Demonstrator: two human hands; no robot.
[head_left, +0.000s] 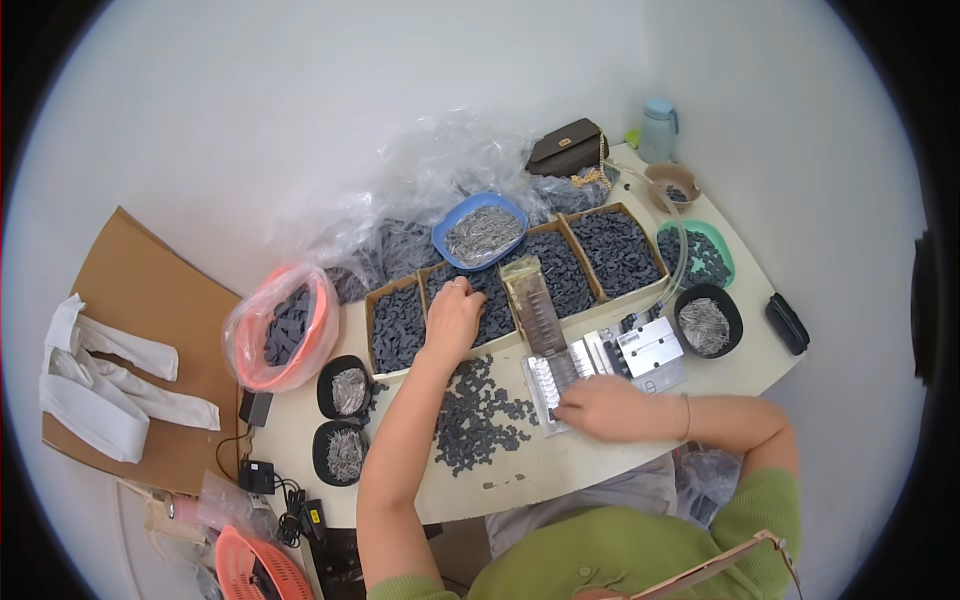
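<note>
Counting from the near edge, I have one loose pile of small dark grey pieces (480,415) on the table (430,493), too many to number singly. Just to its right lies one slotted metal fixture (541,382), joined on its right by one silver block (648,348). The right hand (605,408) reaches in from the right, its fingers bent narrow, tips at the fixture's near side; I cannot tell whether they pinch a piece. One translucent brownish tray (538,310) lies just beyond those fingertips, its long axis running near to far, the far end leaning left and the near end pointing toward the right hand.

I count three black bowls of metal pins: two at the left, one nearer (321,455) and one farther (326,388), and one right of the block (735,318).

Farther on, a row of four cardboard compartments (630,296) holds more grey pieces, its long axis left to right, the right end farther away. Over the second from the left I see the left hand (455,320), fingers curled downward among the pieces; whether they grip any, I cannot tell.

Beyond stand one blue bowl (441,232) of pins, one green bowl (722,245) at right, and one light blue jug (657,132).
</note>
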